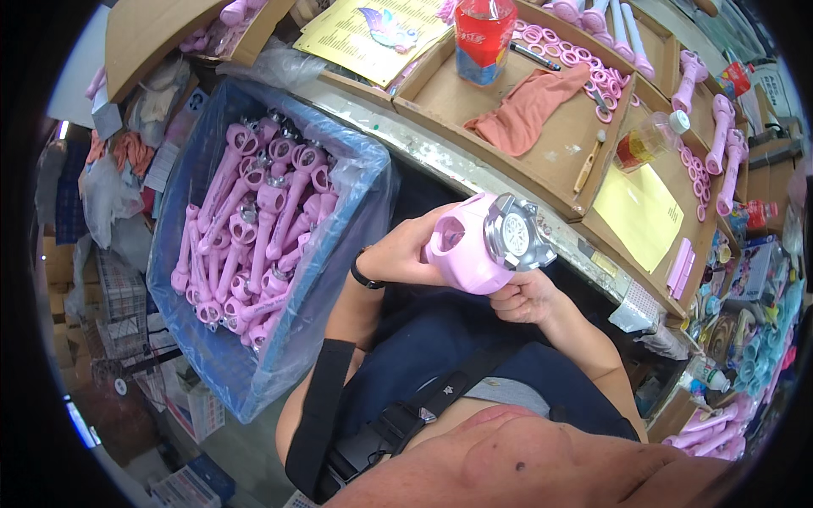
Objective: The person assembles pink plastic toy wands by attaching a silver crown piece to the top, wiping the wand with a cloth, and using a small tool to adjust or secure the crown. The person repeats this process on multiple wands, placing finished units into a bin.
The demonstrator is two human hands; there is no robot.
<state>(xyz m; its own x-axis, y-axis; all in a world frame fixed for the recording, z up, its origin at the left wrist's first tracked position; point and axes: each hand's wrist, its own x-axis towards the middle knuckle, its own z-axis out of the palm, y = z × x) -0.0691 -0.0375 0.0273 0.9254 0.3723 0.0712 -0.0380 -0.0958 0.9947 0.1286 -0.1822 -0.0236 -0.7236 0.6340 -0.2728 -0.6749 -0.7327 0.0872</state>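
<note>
In front of my chest I hold a pink plastic toy wand (470, 254). Its rounded head has round openings and a silver, flower-shaped piece with a pale disc at one end. Around the left side of that head wrap the fingers of my left hand (406, 252), which wears a black wristband. My right hand (529, 298) is closed beneath the head, fingers curled; whatever part of the wand lies within them is hidden. To the left, several similar pink wands (269, 201) with silver pieces lie piled in a blue crate (246, 385) lined with clear plastic.
Cardboard trays (423, 103) line the bench ahead, holding pink rings (605, 80), an orange cloth (533, 106), a red-labelled bottle (484, 42) and a small-handled tool (586, 169). A yellow sheet (639, 212) lies further right. Pink handles (720, 127) rest at the far right.
</note>
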